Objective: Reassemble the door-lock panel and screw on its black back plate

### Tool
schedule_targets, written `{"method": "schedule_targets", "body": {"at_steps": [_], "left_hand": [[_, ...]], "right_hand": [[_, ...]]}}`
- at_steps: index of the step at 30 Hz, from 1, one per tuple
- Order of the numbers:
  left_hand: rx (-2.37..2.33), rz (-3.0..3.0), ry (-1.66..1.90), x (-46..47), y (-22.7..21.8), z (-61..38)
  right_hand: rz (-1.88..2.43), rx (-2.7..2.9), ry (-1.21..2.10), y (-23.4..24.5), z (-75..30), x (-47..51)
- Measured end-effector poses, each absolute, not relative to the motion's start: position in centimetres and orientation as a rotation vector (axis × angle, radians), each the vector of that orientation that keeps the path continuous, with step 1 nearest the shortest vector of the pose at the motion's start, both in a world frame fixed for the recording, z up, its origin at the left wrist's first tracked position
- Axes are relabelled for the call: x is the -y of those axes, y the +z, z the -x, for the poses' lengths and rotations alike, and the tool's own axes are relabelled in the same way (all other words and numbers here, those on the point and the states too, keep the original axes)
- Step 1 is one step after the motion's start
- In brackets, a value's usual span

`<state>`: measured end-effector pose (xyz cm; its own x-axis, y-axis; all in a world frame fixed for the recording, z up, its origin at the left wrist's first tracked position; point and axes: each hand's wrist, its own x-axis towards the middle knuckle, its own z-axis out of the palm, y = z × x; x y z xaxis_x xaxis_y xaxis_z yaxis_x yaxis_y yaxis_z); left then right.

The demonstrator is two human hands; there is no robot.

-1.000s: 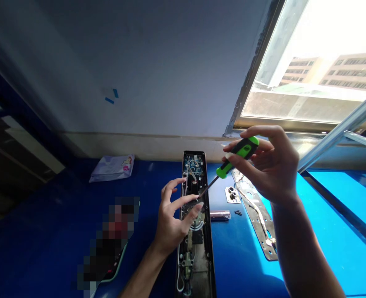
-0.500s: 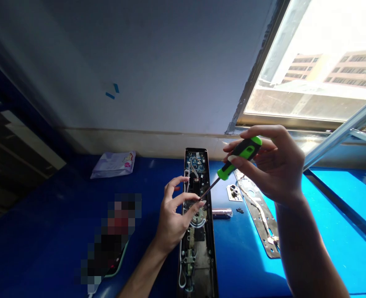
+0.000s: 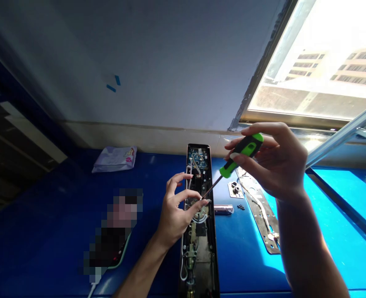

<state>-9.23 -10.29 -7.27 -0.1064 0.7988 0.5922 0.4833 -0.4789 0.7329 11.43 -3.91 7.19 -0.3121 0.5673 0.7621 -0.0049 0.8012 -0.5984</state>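
My right hand (image 3: 271, 161) grips the green and black handle of a screwdriver (image 3: 243, 153), its shaft slanting down to the left. At the lower end of that shaft, my left hand (image 3: 179, 207) pinches the tip between thumb and index finger, with the other fingers curled apart. Whether a small screw sits there is too small to tell. Beneath both hands lies a long, narrow black lock housing (image 3: 205, 248), open at the top. Inside it show a blue circuit board (image 3: 197, 159), thin wires and metal mechanism parts, some covered by my left hand.
Right of the housing are a shiny cylinder (image 3: 223, 209), a small square metal plate (image 3: 235, 190), several dark screws (image 3: 240, 207) and a long perforated plate (image 3: 265, 219). A phone (image 3: 120, 258) and a pale packet (image 3: 116, 159) lie left on the blue table (image 3: 61, 231). Metal bars (image 3: 334, 136) rise at right.
The view has shifted slightly. Both hands keep nearly the same hold, with the screwdriver tip still at my left fingertips.
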Motion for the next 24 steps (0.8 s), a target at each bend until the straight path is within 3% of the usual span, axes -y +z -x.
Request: {"method": "schedule_targets", "body": {"at_steps": [24], "left_hand": [[-1.368, -2.028, 1.639, 10.27, -7.16, 9.41]], "right_hand": [[0.616, 1.786, 0.579, 7.07, -10.79, 3.67]]}}
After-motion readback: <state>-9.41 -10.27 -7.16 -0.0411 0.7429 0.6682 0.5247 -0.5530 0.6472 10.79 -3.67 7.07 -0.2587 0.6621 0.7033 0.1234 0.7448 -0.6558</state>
